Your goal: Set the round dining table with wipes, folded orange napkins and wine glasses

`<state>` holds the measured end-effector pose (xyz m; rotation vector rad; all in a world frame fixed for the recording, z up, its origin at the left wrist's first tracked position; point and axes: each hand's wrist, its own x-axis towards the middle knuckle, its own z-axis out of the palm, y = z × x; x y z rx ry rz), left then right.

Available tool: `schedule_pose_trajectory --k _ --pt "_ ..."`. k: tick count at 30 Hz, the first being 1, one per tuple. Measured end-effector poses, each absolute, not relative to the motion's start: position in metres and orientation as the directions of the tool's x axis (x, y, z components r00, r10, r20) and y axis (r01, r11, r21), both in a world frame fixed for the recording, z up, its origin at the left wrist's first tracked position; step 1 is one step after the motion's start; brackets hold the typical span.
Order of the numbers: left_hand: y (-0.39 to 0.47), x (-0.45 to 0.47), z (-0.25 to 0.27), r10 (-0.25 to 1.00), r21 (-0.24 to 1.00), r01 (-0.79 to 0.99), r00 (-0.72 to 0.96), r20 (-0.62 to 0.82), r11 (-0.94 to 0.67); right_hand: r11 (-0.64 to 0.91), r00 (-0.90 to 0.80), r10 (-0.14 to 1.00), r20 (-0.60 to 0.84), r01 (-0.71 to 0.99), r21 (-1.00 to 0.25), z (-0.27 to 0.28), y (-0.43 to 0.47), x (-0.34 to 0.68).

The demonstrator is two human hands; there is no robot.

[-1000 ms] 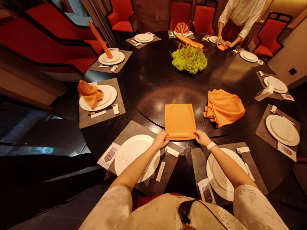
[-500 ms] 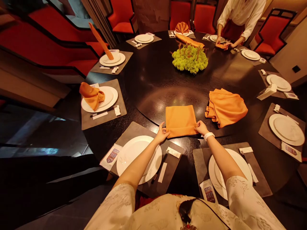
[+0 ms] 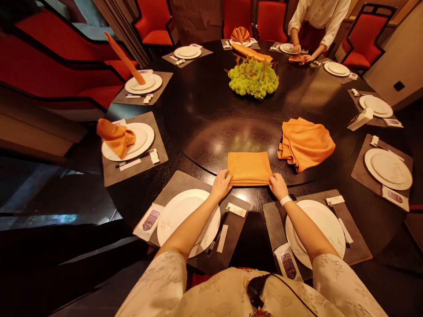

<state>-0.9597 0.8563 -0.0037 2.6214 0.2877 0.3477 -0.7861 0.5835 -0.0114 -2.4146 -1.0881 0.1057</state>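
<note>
Observed at far left a twisted orange napkin (image 3: 116,137) resting on white plates (image 3: 143,141). Next, found left hand (image 3: 220,186) clamped on the near left corner of a flat-folded orange cloth (image 3: 250,166), located at the near edge of the dark turntable (image 3: 205,136). Found right hand (image 3: 278,186), apart from the left, clamped on the near right corner. Recorded further right, on the turntable, a loose orange cloth pile (image 3: 307,143).

You're in a restaurant-type dining rm: big round dark desk (image 3: 142,193) under your L grip (image 3: 220,185) & R grip (image 3: 278,185); nr side of L grip, a plate (image 3: 180,215) & chopsticks (image 3: 218,231) on a mat (image 3: 181,181), w/ more settings (image 3: 388,166) all round; beyond both, green centrepc. (image 3: 254,81), fan-folded napkin (image 3: 240,35) & red chairs (image 3: 239,15) along the far edge.
</note>
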Motion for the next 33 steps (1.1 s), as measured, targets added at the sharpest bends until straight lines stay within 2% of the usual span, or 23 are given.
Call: schedule_pose_trajectory --k 3,5,7,9,11,12,14,16,18,20,22,29,33 --pt "0.858 -0.970 -0.008 0.059 0.546 -0.019 0.991 0.124 -0.838 -0.503 0.592 0.804 0.060 0.729 -0.465 -0.008 0.569 -0.787" --pt "0.860 -0.970 -0.012 0.043 0.635 0.002 0.998 0.048 -0.773 -0.518 0.584 0.812 0.001 0.720 -0.461 -0.007 0.566 -0.782" --pt "0.862 -0.965 -0.018 0.156 0.764 0.116 0.988 -0.021 -0.634 -0.578 0.626 0.779 -0.043 0.689 -0.437 -0.007 0.569 -0.773" --pt "0.865 -0.956 -0.024 0.324 0.865 0.248 0.940 -0.107 -0.436 -0.649 0.685 0.726 -0.062 0.653 -0.391 -0.005 0.579 -0.764" --pt "0.867 -0.945 -0.026 0.451 0.893 0.339 0.874 -0.182 -0.297 -0.709 0.735 0.675 -0.060 0.625 -0.327 -0.001 0.591 -0.758" --pt "0.868 -0.941 -0.025 0.499 0.887 0.364 0.846 -0.188 -0.284 -0.731 0.753 0.656 -0.052 0.617 -0.290 0.002 0.598 -0.757" --pt "0.869 -0.935 -0.020 0.563 0.832 0.368 0.822 -0.083 -0.415 -0.742 0.754 0.655 -0.035 0.634 -0.218 0.008 0.610 -0.760" --pt "0.868 -0.932 -0.012 0.504 0.655 0.328 0.858 0.095 -0.681 -0.699 0.702 0.711 -0.046 0.697 -0.162 0.013 0.620 -0.768" --pt "0.866 -0.930 -0.005 0.272 0.367 0.200 0.949 0.156 -0.909 -0.626 0.619 0.780 -0.095 0.770 -0.125 0.018 0.626 -0.776" --pt "0.865 -0.928 -0.001 0.049 0.206 0.033 0.996 0.073 -0.978 -0.576 0.561 0.814 -0.152 0.812 -0.090 0.021 0.629 -0.783" --pt "0.866 -0.927 -0.001 -0.056 0.176 -0.058 0.998 0.020 -0.983 -0.556 0.539 0.821 -0.190 0.830 -0.049 0.024 0.629 -0.789" --pt "0.878 -0.938 -0.015 -0.168 0.170 -0.182 0.982 0.091 -0.968 -0.542 0.529 0.809 -0.257 0.840 0.023 0.033 0.629 -0.798" --pt "0.880 -0.938 -0.013 -0.143 0.155 -0.148 0.989 0.044 -0.977 -0.568 0.541 0.789 -0.291 0.823 -0.010 0.037 0.644 -0.789"
